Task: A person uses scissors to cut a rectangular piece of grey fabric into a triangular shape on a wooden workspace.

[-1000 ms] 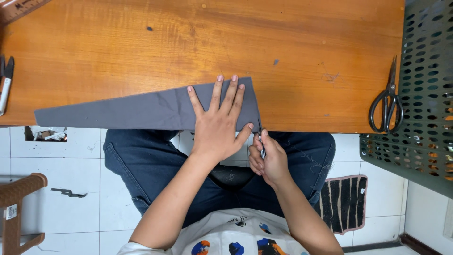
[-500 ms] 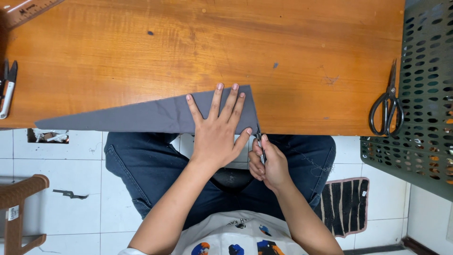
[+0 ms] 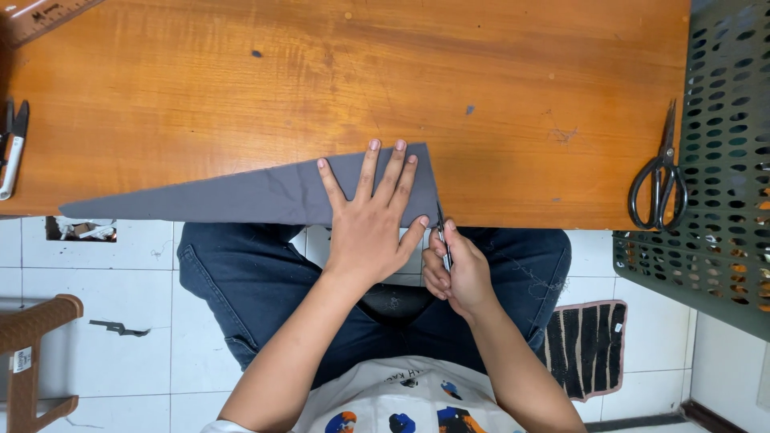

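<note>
A long grey wedge of fabric (image 3: pixel 241 196) lies along the near edge of the wooden table (image 3: pixel 361 72), wide at the right and tapering to a point at the left. My left hand (image 3: pixel 370 216) presses flat on its wide end, fingers spread. My right hand (image 3: pixel 457 269) sits just below the table edge, closed around a small thin dark tool (image 3: pixel 443 236) whose tip touches the fabric's right edge.
Black scissors (image 3: pixel 658 180) lie at the table's right edge beside a green perforated basket (image 3: pixel 722 160). Small snips (image 3: pixel 12 148) and a ruler (image 3: pixel 44 16) sit at the far left. A brown stool (image 3: pixel 32 353) stands on the tiled floor.
The view shifted slightly; my left hand stays flat on the fabric. My right hand has moved up a little, bringing the tool's tip to the fabric's right edge.
</note>
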